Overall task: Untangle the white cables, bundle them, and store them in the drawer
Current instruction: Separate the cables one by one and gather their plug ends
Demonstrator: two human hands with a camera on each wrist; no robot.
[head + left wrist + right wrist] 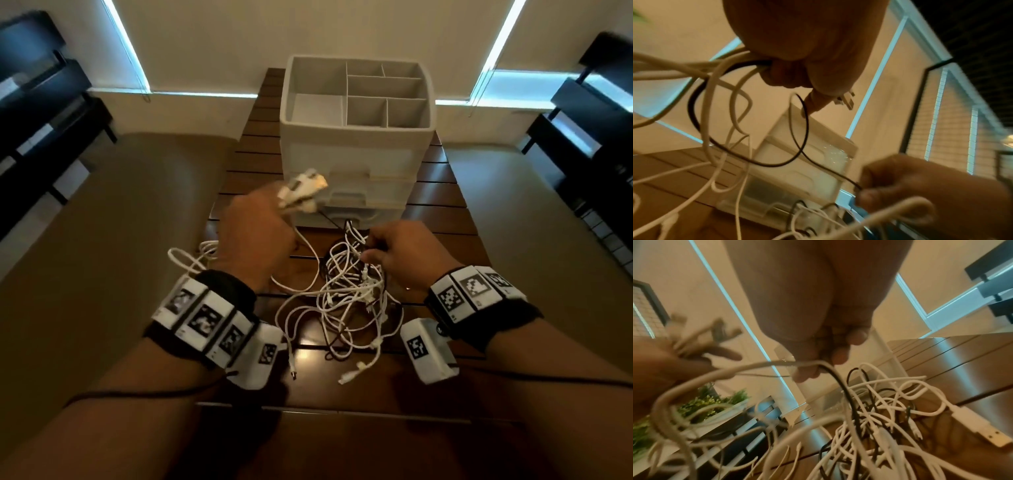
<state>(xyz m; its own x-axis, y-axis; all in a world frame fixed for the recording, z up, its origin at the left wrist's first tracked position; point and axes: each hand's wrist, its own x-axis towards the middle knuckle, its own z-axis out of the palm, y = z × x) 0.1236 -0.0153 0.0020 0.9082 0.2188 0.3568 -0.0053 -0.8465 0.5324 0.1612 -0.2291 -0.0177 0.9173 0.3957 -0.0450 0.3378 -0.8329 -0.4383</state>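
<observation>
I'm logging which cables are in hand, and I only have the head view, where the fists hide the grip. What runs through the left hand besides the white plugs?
Observer: In the left wrist view, the left hand grips a black cable together with the white cables.
Operator: Where does the black one lead?
Observer: It loops below the fist and appears to run down to the right hand, ending at its fingertips.
Operator: Is that all the right hand pinches?
Observer: No. The right wrist view shows a white cable pinched alongside the black one.
</observation>
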